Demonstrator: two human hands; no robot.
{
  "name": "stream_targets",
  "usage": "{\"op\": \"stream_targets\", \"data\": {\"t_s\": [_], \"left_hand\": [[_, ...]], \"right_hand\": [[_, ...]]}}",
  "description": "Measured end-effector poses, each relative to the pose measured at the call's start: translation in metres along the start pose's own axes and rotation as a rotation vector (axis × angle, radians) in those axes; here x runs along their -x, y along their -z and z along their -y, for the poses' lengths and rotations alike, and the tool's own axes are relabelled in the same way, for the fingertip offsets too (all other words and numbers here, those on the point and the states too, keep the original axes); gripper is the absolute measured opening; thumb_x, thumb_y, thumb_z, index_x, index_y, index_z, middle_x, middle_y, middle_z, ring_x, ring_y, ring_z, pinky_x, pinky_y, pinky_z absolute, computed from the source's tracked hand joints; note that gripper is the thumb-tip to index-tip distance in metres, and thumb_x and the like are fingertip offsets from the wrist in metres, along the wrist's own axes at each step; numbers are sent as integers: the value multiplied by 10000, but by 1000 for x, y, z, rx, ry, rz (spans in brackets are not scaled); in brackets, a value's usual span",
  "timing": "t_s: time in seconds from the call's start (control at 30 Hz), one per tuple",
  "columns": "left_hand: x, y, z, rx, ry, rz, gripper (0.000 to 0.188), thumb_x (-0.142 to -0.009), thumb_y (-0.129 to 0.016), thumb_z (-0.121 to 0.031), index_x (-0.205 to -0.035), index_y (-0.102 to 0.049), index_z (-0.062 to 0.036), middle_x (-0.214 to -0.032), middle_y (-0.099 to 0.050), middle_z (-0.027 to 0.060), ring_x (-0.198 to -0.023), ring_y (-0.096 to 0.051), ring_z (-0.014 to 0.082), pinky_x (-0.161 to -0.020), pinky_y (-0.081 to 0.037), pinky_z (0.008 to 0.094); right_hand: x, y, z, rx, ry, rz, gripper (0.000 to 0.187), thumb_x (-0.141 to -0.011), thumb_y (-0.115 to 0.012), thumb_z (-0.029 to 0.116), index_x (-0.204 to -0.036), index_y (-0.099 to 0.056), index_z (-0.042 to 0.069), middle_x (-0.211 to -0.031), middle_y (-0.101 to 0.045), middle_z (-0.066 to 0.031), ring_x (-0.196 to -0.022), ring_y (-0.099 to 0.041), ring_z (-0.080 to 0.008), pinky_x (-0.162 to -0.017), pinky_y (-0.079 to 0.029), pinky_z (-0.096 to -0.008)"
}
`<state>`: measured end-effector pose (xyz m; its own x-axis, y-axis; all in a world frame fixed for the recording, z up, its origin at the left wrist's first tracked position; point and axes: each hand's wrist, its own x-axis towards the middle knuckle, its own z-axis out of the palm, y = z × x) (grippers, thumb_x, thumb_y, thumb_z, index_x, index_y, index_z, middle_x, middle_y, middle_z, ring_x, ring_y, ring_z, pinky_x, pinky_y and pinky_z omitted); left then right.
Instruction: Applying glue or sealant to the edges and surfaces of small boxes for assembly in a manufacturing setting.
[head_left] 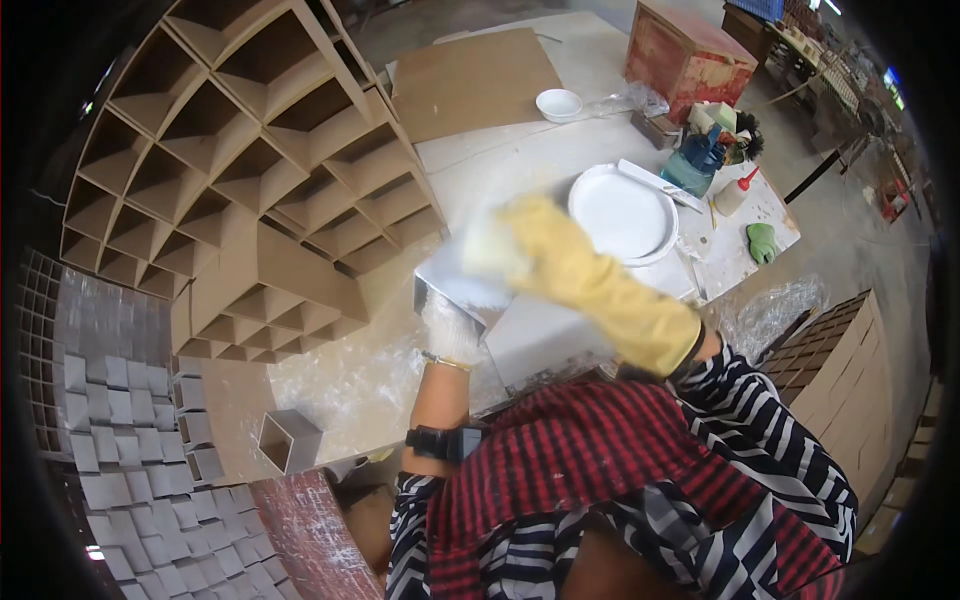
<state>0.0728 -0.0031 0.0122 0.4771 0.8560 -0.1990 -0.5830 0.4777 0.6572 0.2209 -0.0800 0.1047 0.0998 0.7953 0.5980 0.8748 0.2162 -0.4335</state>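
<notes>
My left hand [450, 328], in a white glove, holds a small open-ended box [462, 288] with a whitish face; its fingers are hidden by the box. My right hand [548, 238] wears a long yellow rubber glove and is closed round a pale sponge-like block [490, 250], pressed to or just over the box's upper face. Both the block and the glove are smeared by motion. Right of them lies a round white tray [668, 255] of white paint-like liquid, with a flat white bar [658, 184] across its rim.
A brown lattice of diamond compartments [210, 125] stands at left. One square tube [290, 440] sits on the near board, by stacked grey boxes [120, 480]. Farther off are a white bowl [558, 104], red crate [690, 55], blue jug [692, 165], red-tipped bottle [733, 195] and green cloth [761, 242].
</notes>
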Motion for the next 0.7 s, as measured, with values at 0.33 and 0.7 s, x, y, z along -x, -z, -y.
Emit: {"op": "stream_targets", "data": {"t_s": [0.33, 0.7], "left_hand": [[-26, 57, -5, -595, -278, 203, 497, -873, -559, -136, -1323, -387, -15, -1203, -513, 100, -1089, -512, 217, -882, -459, 334], [-1, 10, -29, 40, -3, -89, 437, -958, -388, -346, -1251, -494, -39, -1219, -549, 117, -1068, -547, 284, -892, -481, 405]], "right_hand": [[1, -20, -20, 156, -86, 37, 329, -673, -700, 214, -951, -591, 74, -876, -620, -151, -896, -602, -335, -782, -495, -418], [-8, -26, -21, 75, -297, 111, 455, -642, -721, 213, -1031, -582, 22, -995, -601, -173, -989, -556, -362, -881, -441, -406]]}}
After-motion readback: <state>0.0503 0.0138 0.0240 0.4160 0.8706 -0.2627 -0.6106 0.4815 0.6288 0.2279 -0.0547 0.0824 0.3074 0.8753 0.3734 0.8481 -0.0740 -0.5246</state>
